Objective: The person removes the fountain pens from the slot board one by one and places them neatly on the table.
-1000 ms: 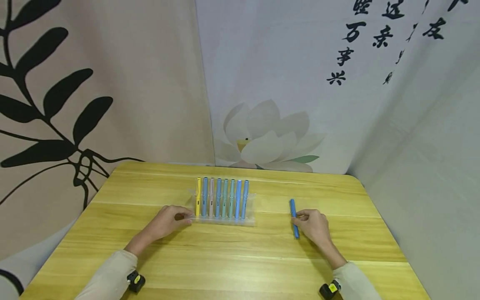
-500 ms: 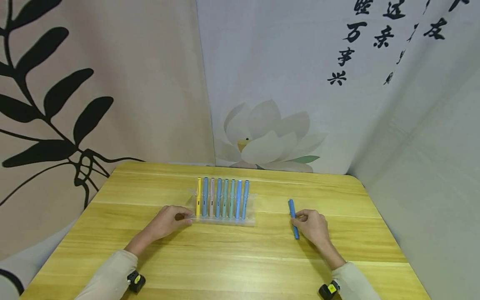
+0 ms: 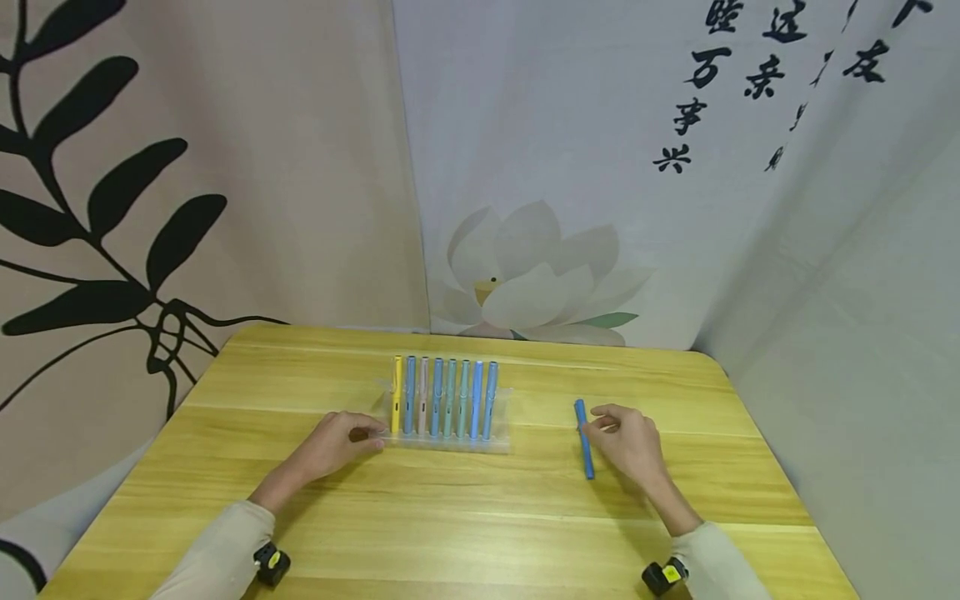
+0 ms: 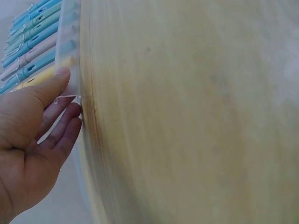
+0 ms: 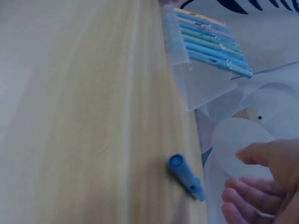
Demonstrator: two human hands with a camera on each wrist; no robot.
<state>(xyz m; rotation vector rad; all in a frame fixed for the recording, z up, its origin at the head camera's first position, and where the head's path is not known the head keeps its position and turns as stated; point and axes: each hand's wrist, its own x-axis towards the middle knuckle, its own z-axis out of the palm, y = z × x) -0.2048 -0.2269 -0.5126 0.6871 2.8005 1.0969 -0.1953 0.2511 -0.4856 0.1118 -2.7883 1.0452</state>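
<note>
A clear plastic pen rack [image 3: 498, 445] stands toward the back of the table, holding a row of pens: a yellow pen [image 3: 397, 396] at the left end, then blue, pinkish and green ones. My left hand [image 3: 347, 437] pinches the rack's left end, thumb [image 4: 60, 78] on top and fingers curled under, as the left wrist view shows. A blue pen [image 3: 584, 442] lies apart on the table to the right, slightly slanted. Just right of it is my right hand [image 3: 632, 443]; in the right wrist view its fingers are loosely spread, with a gap to the pen [image 5: 184, 175].
The wooden table [image 3: 480, 533] has a rounded far right corner. Behind it hang curtains, one with a lotus print [image 3: 540, 267], another with dark leaves [image 3: 112, 200]. A small black camera [image 3: 272, 563] sits on the left wrist, another [image 3: 664, 575] on the right.
My right hand has let go of the blue pen and drawn slightly right, its fingers loosening. The pen has shifted a little left. The left hand and rack have stayed put.
</note>
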